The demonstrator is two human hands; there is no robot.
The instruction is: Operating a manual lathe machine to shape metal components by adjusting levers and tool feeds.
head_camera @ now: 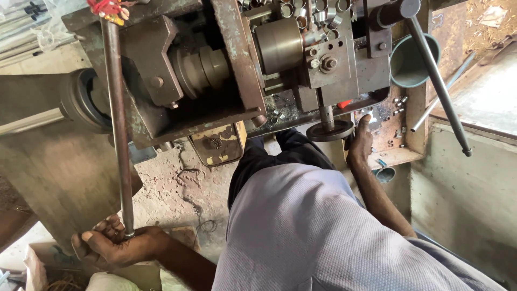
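I read this as the feeding step at a small lathe: my left hand (116, 247), low in the left of the frame, is closed around the near end of a long steel bar (117, 129) that runs up the left side toward the machine's headstock (161, 70) at the top. My right hand (360, 141), right of centre, rests on the dark round handwheel (329, 131) below the tool slide, fingers curled against its rim. Cut metal rings (309, 13) lie heaped at the top centre, behind the chuck (278, 46). A long lever (436, 81) slants down the upper right beside a green funnel-like bowl (412, 62). In my judgement the next move calls for a steady push on the bar in line with the spindle, with the wheel turned gently.
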